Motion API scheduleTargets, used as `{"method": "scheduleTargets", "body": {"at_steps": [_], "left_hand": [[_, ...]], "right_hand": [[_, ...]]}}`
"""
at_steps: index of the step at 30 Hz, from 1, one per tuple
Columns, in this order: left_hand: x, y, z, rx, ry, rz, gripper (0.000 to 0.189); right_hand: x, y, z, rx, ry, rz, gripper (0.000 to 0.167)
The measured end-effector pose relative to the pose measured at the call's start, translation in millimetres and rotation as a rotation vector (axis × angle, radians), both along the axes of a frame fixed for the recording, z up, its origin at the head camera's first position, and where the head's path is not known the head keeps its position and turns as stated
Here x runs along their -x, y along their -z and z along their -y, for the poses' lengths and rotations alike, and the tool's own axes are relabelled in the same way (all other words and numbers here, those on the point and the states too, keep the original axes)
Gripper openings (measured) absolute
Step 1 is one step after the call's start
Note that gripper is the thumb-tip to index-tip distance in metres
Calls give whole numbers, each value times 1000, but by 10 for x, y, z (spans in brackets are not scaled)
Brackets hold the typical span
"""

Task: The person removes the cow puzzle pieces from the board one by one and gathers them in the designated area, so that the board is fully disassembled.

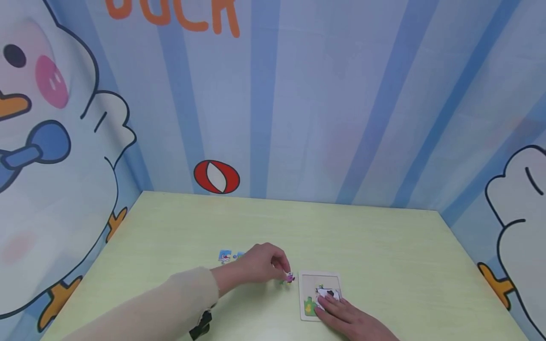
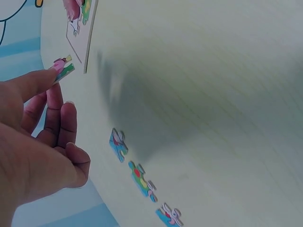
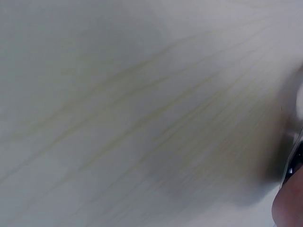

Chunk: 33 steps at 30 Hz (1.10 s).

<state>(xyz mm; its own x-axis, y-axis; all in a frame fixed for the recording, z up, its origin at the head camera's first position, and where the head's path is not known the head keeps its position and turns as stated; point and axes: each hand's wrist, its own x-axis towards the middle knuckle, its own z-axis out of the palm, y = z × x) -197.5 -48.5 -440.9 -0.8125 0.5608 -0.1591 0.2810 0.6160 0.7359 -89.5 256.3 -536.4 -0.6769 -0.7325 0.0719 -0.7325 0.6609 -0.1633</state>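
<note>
Between thumb and fingertips my left hand (image 1: pixel 265 263) pinches a small jigsaw puzzle piece (image 1: pixel 290 277), pink with some green, just left of the puzzle tray (image 1: pixel 320 274). In the left wrist view, the same puzzle piece (image 2: pixel 62 68) shows its edge beyond the thumb. My right hand (image 1: pixel 347 317) lies with extended fingers over the lower right of the tray, fingertips on the white-and-black pieces (image 1: pixel 327 292) there. A green piece (image 1: pixel 309 307) sits in the tray's lower left corner. The right wrist view shows mostly tabletop.
Several loose puzzle pieces (image 1: pixel 224 256) lie on the pale table (image 1: pixel 384 255), left of the tray and partly behind my left forearm. In the left wrist view these loose pieces (image 2: pixel 141 180) form a slanting row. A striped blue backdrop (image 1: pixel 298 118) stands along the table's far edge.
</note>
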Motion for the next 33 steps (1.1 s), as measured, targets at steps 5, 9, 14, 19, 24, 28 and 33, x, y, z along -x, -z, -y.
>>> {"method": "scheduleTargets", "body": {"at_steps": [5,9,14,19,24,28,33], "left_hand": [[18,-37,129,22,-4,5,10],[40,-58,244,39,-19,4,10],[53,-54,416,57,-24,-11,11],[65,-3,633,72,-34,-19,11],[53,16,828,85,-53,-28,11],[49,42,929,86,-48,-38,10],[38,83,1017,91,-35,-48,9]], "right_hand": [[-6,15,-2,2,-5,-26,73],[-7,29,-10,35,-14,1,73],[-5,46,-30,84,-42,-3,71],[-11,41,-21,85,-39,2,70],[-8,44,-13,58,-26,15,70],[-1,53,-21,68,-31,18,70],[-2,62,-30,62,-36,-16,70]]}}
